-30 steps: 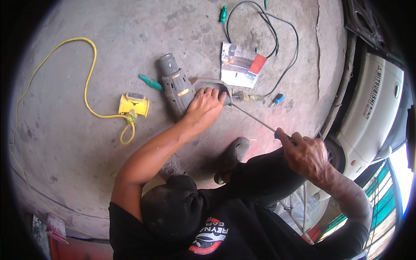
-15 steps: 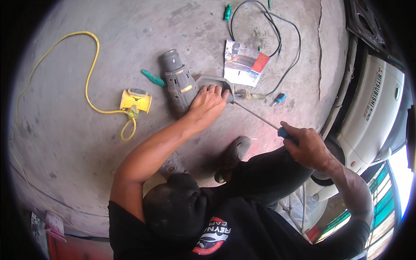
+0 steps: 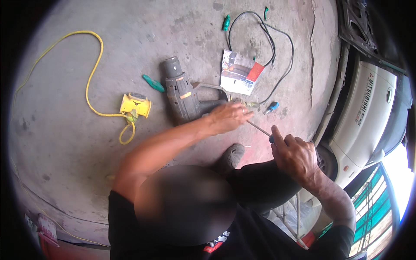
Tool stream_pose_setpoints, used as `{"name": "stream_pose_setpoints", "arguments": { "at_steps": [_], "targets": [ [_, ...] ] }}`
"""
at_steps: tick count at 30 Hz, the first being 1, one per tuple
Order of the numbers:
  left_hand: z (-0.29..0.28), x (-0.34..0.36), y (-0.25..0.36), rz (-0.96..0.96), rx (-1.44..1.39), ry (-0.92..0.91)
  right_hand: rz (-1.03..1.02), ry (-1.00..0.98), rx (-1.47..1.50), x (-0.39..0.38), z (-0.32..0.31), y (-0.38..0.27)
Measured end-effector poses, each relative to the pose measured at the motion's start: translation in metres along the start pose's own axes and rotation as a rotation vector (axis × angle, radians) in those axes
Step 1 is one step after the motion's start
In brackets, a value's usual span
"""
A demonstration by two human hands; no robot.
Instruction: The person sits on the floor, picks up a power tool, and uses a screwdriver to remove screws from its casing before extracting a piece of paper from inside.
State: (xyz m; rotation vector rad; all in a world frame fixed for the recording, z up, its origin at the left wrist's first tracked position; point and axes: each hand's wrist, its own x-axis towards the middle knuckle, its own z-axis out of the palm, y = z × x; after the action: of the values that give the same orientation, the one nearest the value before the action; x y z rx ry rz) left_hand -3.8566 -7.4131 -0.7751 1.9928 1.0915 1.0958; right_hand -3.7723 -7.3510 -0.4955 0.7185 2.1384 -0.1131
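A grey power tool (image 3: 182,97) with a loop-shaped handle lies on the concrete floor. At the rear end of that handle, by the cord's entry, my left hand (image 3: 229,117) is closed with bent fingers; its grip is partly hidden. My right hand (image 3: 297,156) wraps round the blue grip of a long screwdriver (image 3: 259,128). Its metal shaft points up-left to my left fingers, which cover the tip. The tool's black cord (image 3: 293,52) loops away at the far side. Beside the handle lies a short blue screwdriver (image 3: 272,107).
A printed sheet (image 3: 240,73) lies beyond the handle. Left of the tool are a green object (image 3: 153,83) and a yellow socket box (image 3: 135,105) with a yellow cord (image 3: 89,82). A white vehicle (image 3: 366,108) stands at the right. My shoe (image 3: 234,155) is near the tool.
My left hand has slid right along the handle to its rear end. My right hand has moved left and slightly down with the screwdriver.
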Motion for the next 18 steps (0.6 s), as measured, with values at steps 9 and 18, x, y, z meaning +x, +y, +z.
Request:
{"name": "stream_pose_setpoints", "arguments": {
  "at_steps": [9,18],
  "targets": [
    [0.016,-0.012,-0.012,0.007,0.105,0.038,0.469,0.370,1.002,-0.026,0.022,0.004],
    [0.004,-0.006,-0.001,-0.052,0.090,-0.042,0.433,0.425,0.455,-0.053,0.050,0.010]
  ]
}}
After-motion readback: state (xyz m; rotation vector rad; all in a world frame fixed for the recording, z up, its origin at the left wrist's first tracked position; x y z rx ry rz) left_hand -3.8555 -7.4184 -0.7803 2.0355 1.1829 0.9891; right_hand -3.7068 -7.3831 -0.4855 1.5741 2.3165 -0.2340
